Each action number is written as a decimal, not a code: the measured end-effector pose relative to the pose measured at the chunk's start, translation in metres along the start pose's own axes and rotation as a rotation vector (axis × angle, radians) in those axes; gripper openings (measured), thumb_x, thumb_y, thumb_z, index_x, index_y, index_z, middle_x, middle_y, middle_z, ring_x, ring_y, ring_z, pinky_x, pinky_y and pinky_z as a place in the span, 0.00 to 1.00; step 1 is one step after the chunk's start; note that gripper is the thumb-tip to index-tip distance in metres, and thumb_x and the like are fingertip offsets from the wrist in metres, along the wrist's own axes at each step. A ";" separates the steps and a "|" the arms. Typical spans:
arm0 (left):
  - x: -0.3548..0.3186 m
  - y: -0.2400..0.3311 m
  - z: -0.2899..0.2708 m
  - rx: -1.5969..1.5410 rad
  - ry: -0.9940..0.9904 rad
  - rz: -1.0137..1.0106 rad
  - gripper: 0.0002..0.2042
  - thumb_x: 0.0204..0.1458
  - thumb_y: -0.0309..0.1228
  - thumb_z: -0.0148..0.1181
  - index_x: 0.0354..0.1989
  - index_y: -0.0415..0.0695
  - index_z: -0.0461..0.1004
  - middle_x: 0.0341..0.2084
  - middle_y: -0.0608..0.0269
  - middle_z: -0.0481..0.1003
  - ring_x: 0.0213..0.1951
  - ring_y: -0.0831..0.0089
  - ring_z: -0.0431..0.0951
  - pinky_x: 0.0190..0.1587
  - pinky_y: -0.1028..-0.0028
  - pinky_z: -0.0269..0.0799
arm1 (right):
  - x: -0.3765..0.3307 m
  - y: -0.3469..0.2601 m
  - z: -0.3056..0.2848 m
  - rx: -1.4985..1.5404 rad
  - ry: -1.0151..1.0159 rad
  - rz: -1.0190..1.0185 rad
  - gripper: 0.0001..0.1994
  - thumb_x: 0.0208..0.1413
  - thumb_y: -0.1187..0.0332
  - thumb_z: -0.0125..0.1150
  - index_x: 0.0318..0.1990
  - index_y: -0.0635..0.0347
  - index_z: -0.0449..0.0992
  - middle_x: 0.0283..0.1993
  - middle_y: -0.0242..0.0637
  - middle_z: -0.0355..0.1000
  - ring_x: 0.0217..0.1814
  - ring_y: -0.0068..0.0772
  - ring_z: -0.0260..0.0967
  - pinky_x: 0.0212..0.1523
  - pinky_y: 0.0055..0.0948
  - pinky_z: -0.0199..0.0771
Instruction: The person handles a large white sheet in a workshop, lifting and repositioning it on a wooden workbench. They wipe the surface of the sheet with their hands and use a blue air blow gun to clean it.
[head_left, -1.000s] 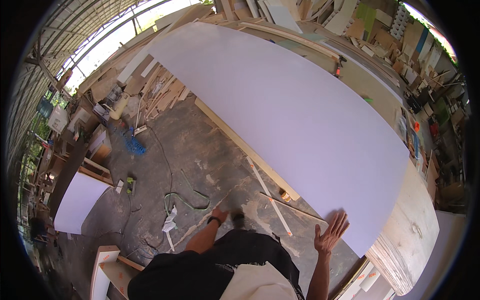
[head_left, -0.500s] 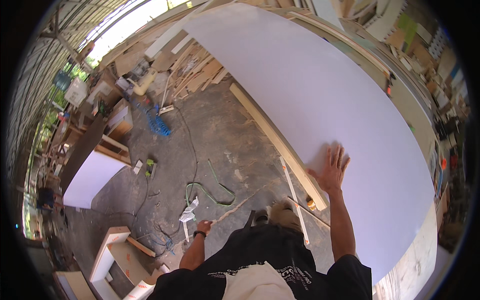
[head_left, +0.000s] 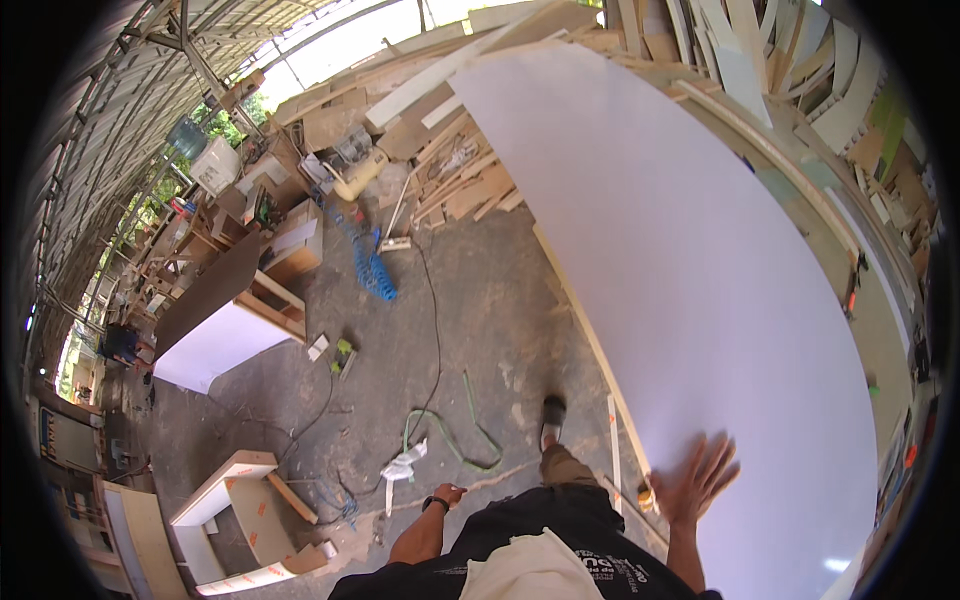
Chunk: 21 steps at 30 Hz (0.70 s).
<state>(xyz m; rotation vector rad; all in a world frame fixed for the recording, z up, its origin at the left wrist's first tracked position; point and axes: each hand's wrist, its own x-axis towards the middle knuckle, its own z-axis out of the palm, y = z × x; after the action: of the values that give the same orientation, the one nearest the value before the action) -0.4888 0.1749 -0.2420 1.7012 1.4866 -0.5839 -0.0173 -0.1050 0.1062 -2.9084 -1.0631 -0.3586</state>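
My right hand [head_left: 700,480] lies flat, fingers spread, on the white panel [head_left: 700,260] to steady it; my left hand [head_left: 450,493], beside it, holds nothing.

The right hand [head_left: 700,478] is raised in front of the body on a forearm stretched forward, its palm flat and its fingers [head_left: 722,452] spread wide apart. The left hand [head_left: 448,494] hangs low beside the hip, loosely curled, a dark band at its wrist, elbow bent.

Concrete floor [head_left: 500,330], cables, offcuts
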 end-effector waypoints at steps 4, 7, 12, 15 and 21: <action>0.052 0.091 -0.062 -0.214 0.055 -0.005 0.28 0.50 0.56 0.65 0.46 0.43 0.83 0.44 0.45 0.82 0.50 0.50 0.81 0.54 0.60 0.75 | 0.016 -0.002 0.001 0.024 -0.083 0.000 0.56 0.50 0.27 0.55 0.77 0.56 0.46 0.80 0.60 0.38 0.83 0.63 0.31 0.75 0.73 0.27; 0.107 0.178 -0.109 -0.324 0.091 0.176 0.27 0.51 0.53 0.66 0.50 0.42 0.81 0.42 0.47 0.83 0.47 0.53 0.82 0.51 0.60 0.76 | 0.019 -0.002 0.000 -0.023 -0.078 0.071 0.58 0.48 0.22 0.51 0.77 0.56 0.47 0.80 0.61 0.38 0.82 0.66 0.31 0.74 0.74 0.27; 0.155 0.275 -0.208 -0.596 0.044 0.259 0.24 0.57 0.46 0.64 0.51 0.37 0.79 0.41 0.49 0.83 0.41 0.59 0.84 0.44 0.61 0.80 | 0.085 -0.033 -0.007 0.073 -0.199 0.149 0.62 0.46 0.20 0.52 0.78 0.58 0.42 0.80 0.62 0.35 0.82 0.70 0.25 0.73 0.75 0.22; 0.165 0.342 -0.264 -0.743 -0.040 0.240 0.22 0.62 0.42 0.60 0.58 0.38 0.75 0.46 0.49 0.81 0.42 0.59 0.85 0.44 0.62 0.79 | 0.151 -0.066 0.009 0.102 -0.221 0.058 0.66 0.43 0.18 0.51 0.78 0.58 0.38 0.81 0.63 0.28 0.83 0.69 0.18 0.73 0.74 0.14; 0.190 0.433 -0.344 -0.932 -0.168 0.255 0.24 0.63 0.41 0.57 0.61 0.37 0.71 0.51 0.46 0.79 0.50 0.54 0.82 0.54 0.57 0.76 | 0.296 -0.176 0.028 0.217 -0.272 -0.052 0.69 0.38 0.15 0.52 0.78 0.59 0.40 0.81 0.62 0.26 0.83 0.66 0.14 0.71 0.76 0.10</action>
<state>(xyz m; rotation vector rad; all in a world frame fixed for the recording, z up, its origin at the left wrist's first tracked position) -0.0833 0.5620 -0.0758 1.0349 1.1171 0.1183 0.0953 0.2197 0.1353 -2.7905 -1.1291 0.1491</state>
